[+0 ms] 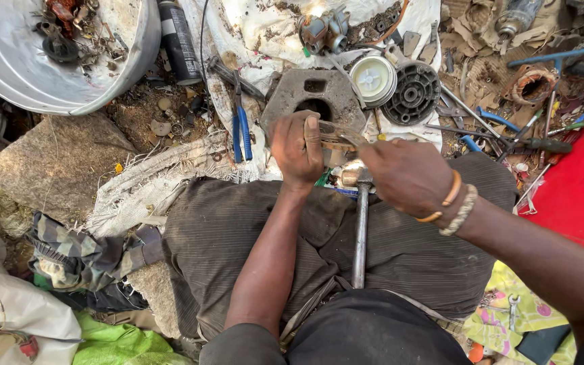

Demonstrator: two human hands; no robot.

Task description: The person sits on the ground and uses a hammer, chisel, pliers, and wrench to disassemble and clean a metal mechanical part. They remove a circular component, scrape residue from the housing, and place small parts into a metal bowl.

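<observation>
Near the centre of the frame the left hand (297, 150) is closing tight around one end of a small rusty metal part (332, 137), while the right hand (407, 174) is curling its fingers onto the other end — both gripping it just above the lap. A hammer (359, 223) is lying on the lap below, its head under the hands. Behind them a grey metal block (313, 93) is sitting, with blue-handled pliers (240, 128) to its left — a black ribbed disc (414, 92) to its right.
</observation>
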